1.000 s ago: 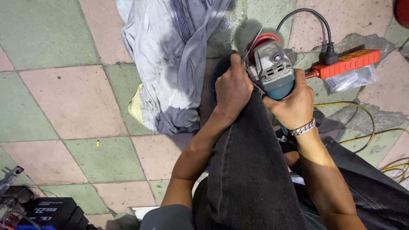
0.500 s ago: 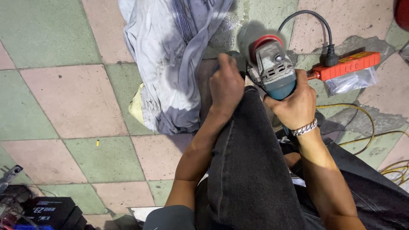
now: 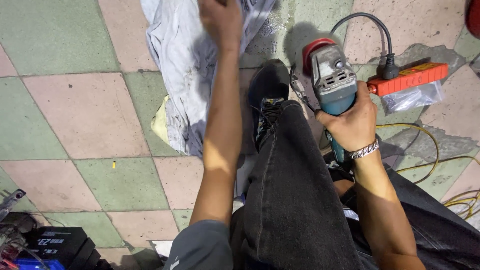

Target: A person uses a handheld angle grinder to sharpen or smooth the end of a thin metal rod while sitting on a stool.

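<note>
Hands: the right hand (image 3: 350, 122) is clamped around the teal body of an angle grinder (image 3: 332, 85), holding it just right of the raised knee, its grey head and red guard pointing away from the person. The left hand (image 3: 220, 17) is stretched forward at the top edge of the view, resting on a crumpled grey cloth (image 3: 185, 65); whether its fingers grip the cloth cannot be told, since it is blurred and partly cut off. The two hands are well apart. A metal bracelet (image 3: 364, 150) circles the right wrist. The cloth lies on the green and pink tiled floor (image 3: 75, 115), left of a dark shoe (image 3: 270, 92). The grinder's black cord (image 3: 385, 40) plugs into an orange power strip (image 3: 410, 77), beside a clear plastic bag (image 3: 412, 97). Yellow cable (image 3: 430, 145) loops on the floor at right. Black boxes (image 3: 55, 245) sit at lower left.
</note>
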